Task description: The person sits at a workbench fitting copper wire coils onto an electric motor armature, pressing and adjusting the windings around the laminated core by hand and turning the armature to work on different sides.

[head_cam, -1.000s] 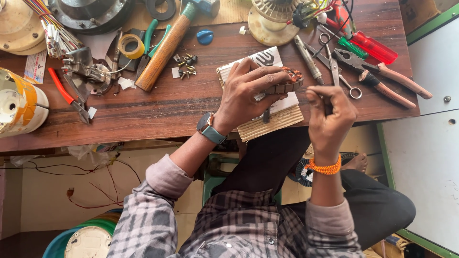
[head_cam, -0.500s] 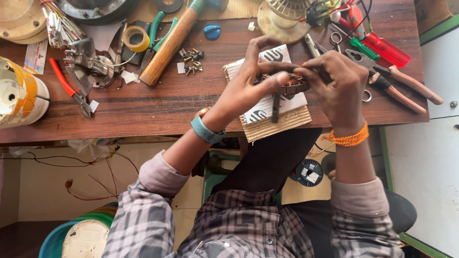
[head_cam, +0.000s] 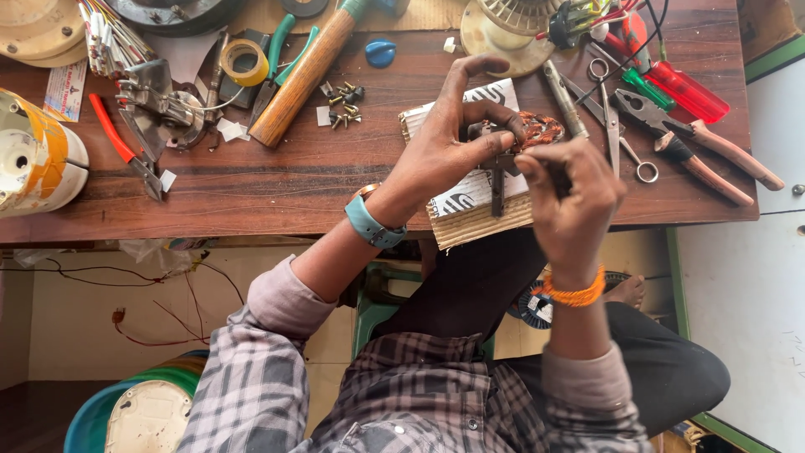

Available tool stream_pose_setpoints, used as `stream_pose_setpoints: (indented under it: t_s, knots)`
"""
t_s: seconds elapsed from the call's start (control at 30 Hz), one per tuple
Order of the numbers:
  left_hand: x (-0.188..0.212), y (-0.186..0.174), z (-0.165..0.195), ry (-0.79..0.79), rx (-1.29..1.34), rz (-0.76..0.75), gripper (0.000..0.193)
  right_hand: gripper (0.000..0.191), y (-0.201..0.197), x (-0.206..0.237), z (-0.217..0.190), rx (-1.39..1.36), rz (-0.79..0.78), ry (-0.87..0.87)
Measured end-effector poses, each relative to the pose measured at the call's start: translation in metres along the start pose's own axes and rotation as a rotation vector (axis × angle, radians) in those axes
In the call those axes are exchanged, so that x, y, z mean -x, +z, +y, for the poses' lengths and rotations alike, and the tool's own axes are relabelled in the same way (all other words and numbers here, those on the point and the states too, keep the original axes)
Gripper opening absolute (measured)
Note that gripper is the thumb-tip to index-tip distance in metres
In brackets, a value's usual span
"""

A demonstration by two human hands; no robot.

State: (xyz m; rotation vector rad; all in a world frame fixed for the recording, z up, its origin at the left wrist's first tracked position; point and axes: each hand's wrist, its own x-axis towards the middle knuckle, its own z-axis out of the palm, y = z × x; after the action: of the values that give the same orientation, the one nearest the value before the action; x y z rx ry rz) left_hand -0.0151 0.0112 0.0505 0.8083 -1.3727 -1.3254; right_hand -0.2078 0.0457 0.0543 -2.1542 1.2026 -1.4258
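Observation:
My left hand [head_cam: 453, 143] presses down on a small motor part with copper windings [head_cam: 537, 128], which rests on a piece of corrugated cardboard [head_cam: 470, 210] at the front edge of the wooden table [head_cam: 277, 184]. Fingers of that hand grip the part from the left. My right hand [head_cam: 570, 193] is closed in a pinch right beside the copper coil, holding something thin that I cannot make out. A dark metal piece [head_cam: 498, 189] sticks out below the part between both hands.
A wooden-handled hammer [head_cam: 302, 75], tape roll [head_cam: 245, 60], loose screws [head_cam: 344, 105] and red cutter [head_cam: 126, 155] lie left. Scissors [head_cam: 616, 126], pliers [head_cam: 696, 147] and red-handled screwdrivers [head_cam: 679, 84] lie right. A white-orange housing [head_cam: 33, 155] sits far left.
My right hand rose from the table's front edge to the copper coil beside my left hand. The left hand stayed on the part, and the view moved closer.

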Motion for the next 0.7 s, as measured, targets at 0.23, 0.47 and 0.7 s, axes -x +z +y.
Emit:
stream_pose_setpoints:
  t_s: [0.23,0.47,0.7]
  knots:
    - [0.002,-0.005,-0.009,0.063,-0.071,-0.023,0.058,0.016,0.025,0.034,-0.008,-0.048,0.114,0.193]
    - [0.015,0.016,-0.013,0.375,-0.746,0.111,0.080,0.015,0.025,0.058,0.011,-0.024,0.150,0.299]
    - [0.018,0.034,-0.015,0.465,-0.968,0.242,0.042,0.014,-0.017,0.048,0.037,0.129,0.191,0.244]
